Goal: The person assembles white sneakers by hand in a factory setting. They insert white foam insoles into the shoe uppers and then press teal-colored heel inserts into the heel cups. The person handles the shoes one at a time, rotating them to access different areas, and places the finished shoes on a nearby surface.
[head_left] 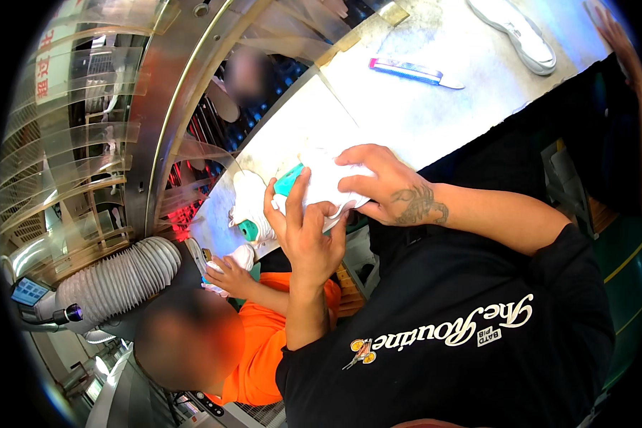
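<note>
Both hands are on a white shoe upper (pixel 324 175) stretched over a teal form that shows at its left end. My left hand (pixel 305 232) grips its near left side, fingers reaching up beside the teal part. From the right, my right hand (pixel 385 184) clasps the other end with bent fingers. The upper's underside is hidden by the hands. Left of it, a similar white upper with a teal end (pixel 253 214) lies on the table.
On the white worktable (pixel 371 114) lie a slim knife with a blue and pink handle (pixel 409 71) and a white shoe sole (pixel 518 32). A co-worker in orange (pixel 253 357) sits at left, beside a ribbed grey hose (pixel 121 278). Another person's hand (pixel 610 32) shows at far right.
</note>
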`<state>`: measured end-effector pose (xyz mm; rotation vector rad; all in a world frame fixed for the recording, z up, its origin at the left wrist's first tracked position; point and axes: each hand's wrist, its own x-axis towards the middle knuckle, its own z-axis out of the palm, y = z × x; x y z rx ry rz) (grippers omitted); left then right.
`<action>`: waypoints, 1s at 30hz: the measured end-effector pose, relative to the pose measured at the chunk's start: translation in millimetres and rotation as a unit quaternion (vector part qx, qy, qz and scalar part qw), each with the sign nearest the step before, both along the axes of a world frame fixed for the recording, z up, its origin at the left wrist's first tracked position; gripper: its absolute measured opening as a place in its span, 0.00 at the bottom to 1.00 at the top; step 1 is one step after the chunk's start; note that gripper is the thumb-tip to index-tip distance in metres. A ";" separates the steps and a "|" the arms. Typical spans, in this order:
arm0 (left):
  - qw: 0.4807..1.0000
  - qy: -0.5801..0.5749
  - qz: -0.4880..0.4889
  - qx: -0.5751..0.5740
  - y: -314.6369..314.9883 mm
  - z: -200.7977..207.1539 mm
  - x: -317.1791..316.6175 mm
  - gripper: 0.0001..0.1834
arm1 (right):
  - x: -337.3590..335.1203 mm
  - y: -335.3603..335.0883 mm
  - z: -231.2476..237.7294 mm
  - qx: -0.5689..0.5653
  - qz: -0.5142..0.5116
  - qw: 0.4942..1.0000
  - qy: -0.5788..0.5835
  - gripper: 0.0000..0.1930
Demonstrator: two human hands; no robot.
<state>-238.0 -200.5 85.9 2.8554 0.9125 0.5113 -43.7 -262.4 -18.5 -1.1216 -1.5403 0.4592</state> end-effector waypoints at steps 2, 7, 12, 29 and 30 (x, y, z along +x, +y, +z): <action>1.000 -0.002 -0.012 0.004 -1.3 -0.4 -0.5 0.21 | -4.2 -1.6 -1.5 0.035 -0.019 0.999 -0.016 0.20; 0.999 -0.009 -0.021 0.029 -3.1 0.8 3.7 0.23 | -9.8 -4.9 -5.6 0.063 -0.051 0.997 -0.003 0.15; 0.999 -0.023 -0.023 0.042 -6.7 -1.6 2.4 0.23 | -2.7 -4.9 -1.6 0.057 -0.038 0.998 -0.016 0.19; 0.996 -0.050 -0.044 0.056 2.0 -13.0 -9.4 0.26 | 20.5 9.0 -1.8 -0.243 0.082 0.965 0.055 0.50; 0.996 -0.050 -0.048 0.058 1.1 -12.7 -8.4 0.26 | 18.5 8.6 2.7 -0.268 0.071 0.959 0.060 0.50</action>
